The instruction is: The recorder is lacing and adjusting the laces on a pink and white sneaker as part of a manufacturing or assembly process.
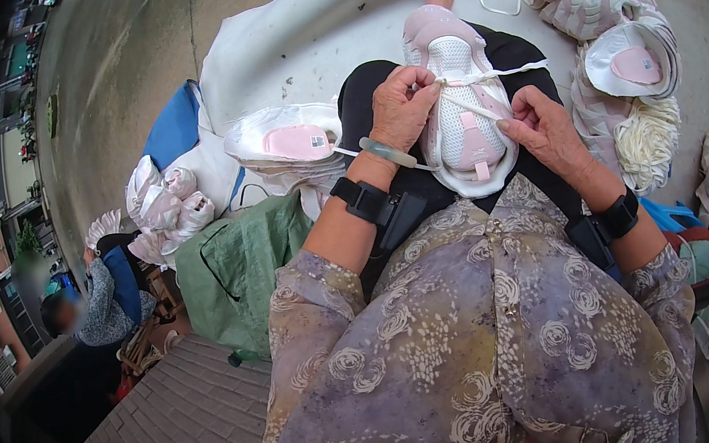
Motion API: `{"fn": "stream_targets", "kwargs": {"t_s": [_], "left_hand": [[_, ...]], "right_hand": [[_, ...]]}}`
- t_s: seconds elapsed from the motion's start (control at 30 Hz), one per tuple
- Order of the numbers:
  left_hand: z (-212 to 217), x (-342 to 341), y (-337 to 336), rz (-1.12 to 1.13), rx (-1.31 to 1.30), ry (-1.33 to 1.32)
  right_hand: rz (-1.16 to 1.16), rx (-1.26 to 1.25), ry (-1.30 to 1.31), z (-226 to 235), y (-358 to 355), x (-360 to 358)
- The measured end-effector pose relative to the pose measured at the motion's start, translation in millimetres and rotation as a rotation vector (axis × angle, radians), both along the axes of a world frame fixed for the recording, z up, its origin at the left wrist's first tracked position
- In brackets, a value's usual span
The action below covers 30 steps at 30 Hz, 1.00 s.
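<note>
A pink and white shoe upper (pixel 462 138) lies across my lap, its pink tongue tab toward me. White shoelace (pixel 466 102) runs over its middle, and one end stretches off to the right. My left hand (pixel 404 107) is closed at the upper's left edge, thumb and finger pinching the lace. At the right edge, my right hand (pixel 543 128) pinches the lace's other stretch between thumb and fingertips.
Stacked shoe uppers (pixel 298 141) sit to my left, beside a green sack (pixel 244 273). More stacked uppers (pixel 623 66) and a bundle of white laces (pixel 649 144) lie at right. White sheeting (pixel 293 40) covers the ground ahead. Another person (pixel 106 288) sits at far left.
</note>
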<state>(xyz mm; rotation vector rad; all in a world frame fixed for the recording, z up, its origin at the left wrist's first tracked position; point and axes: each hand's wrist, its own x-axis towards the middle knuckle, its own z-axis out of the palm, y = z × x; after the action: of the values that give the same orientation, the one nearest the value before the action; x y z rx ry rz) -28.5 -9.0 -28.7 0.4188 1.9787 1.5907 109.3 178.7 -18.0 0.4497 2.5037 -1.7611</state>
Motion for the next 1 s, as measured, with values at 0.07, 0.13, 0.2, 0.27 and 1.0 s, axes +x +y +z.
{"fn": "stream_targets", "kwargs": {"t_s": [0.07,0.13,0.2,0.27,1.0], "left_hand": [[9.8,-3.0,2.8,-0.004,0.046,-0.15],[17.2,-7.9,2.9,-0.035,0.098,-0.297],[27.5,-15.9,4.6,-0.078,0.106,-0.334],[32.7,-22.5,7.2,-0.13,0.089,-0.38],[15.5,2.5,-7.6,0.131,0.06,-0.278]], "right_hand": [[0.001,-0.008,-0.001,3.9,1.1,-2.9],[0.028,0.015,0.004,9.9,-0.5,-8.2],[0.051,0.066,0.0,20.9,-4.7,-15.8],[0.075,0.118,-0.004,24.1,-11.9,-19.6],[0.246,-0.985,-0.496,22.0,20.7,4.1]]}}
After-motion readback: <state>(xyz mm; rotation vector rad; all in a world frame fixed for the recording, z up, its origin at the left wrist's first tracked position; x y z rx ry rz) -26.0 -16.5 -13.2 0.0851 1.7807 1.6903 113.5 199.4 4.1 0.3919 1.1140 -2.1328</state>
